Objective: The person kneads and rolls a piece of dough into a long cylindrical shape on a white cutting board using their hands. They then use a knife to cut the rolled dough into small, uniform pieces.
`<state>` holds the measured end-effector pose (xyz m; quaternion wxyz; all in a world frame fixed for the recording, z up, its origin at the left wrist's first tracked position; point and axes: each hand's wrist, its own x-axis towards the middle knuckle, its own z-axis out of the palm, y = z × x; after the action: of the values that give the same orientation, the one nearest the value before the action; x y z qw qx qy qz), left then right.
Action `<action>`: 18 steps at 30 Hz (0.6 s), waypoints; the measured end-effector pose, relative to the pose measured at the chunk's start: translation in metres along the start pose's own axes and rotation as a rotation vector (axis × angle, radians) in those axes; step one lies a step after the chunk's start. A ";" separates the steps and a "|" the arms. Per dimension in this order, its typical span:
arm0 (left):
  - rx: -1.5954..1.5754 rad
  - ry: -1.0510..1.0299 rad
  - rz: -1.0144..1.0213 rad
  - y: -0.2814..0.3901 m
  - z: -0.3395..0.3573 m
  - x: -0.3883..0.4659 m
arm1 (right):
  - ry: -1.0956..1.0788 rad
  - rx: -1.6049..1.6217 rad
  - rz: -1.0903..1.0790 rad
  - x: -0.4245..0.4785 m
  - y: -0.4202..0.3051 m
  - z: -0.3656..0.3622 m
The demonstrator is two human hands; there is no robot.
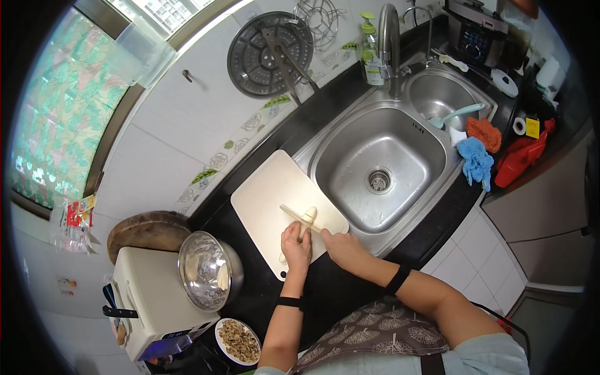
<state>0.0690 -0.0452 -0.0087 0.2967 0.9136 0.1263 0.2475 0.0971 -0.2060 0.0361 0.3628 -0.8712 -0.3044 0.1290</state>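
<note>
A pale, elongated piece of food (309, 214), perhaps a peeled vegetable, lies on a cream cutting board (267, 197) left of the sink. My left hand (296, 248) grips its near part, fingers bent. Held in my right hand (346, 247), a light-coloured knife (293, 213) crosses the piece just beyond my left fingertips. The knife's handle is mostly hidden by my hand. Another pale piece (282, 257) shows partly beside my left wrist, near the board's hole.
A steel bowl (234, 262) holding pale pieces and a white dish (238, 342) of chopped brown food stand left. The steel sink (398, 154) adjoins the board. Blue (476, 157) and orange cloths (483, 133) lie right; a wooden round (145, 234) leans against the wall.
</note>
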 end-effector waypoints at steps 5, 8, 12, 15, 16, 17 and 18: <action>-0.155 -0.031 -0.144 -0.007 -0.010 -0.010 | -0.064 -0.104 0.041 -0.031 -0.010 -0.023; -0.128 0.001 -0.108 -0.010 -0.006 -0.011 | -0.054 -0.133 0.015 -0.048 -0.017 -0.032; -0.093 0.000 -0.119 -0.008 -0.007 -0.010 | -0.066 -0.132 0.035 -0.055 -0.014 -0.028; -0.097 0.009 -0.137 -0.002 -0.008 -0.009 | -0.054 -0.135 0.041 -0.056 -0.014 -0.026; -0.099 0.013 -0.147 0.000 -0.009 -0.009 | -0.040 -0.140 0.043 -0.056 -0.014 -0.023; -0.100 0.016 -0.142 -0.001 -0.008 -0.009 | -0.027 -0.146 0.045 -0.057 -0.014 -0.022; -0.099 0.021 -0.141 -0.002 -0.007 -0.009 | -0.028 -0.152 0.047 -0.057 -0.014 -0.021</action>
<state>0.0571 -0.0436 -0.0085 0.3571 0.8840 0.1809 0.2416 0.0560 -0.2451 0.0606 0.2880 -0.9013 -0.2979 0.1263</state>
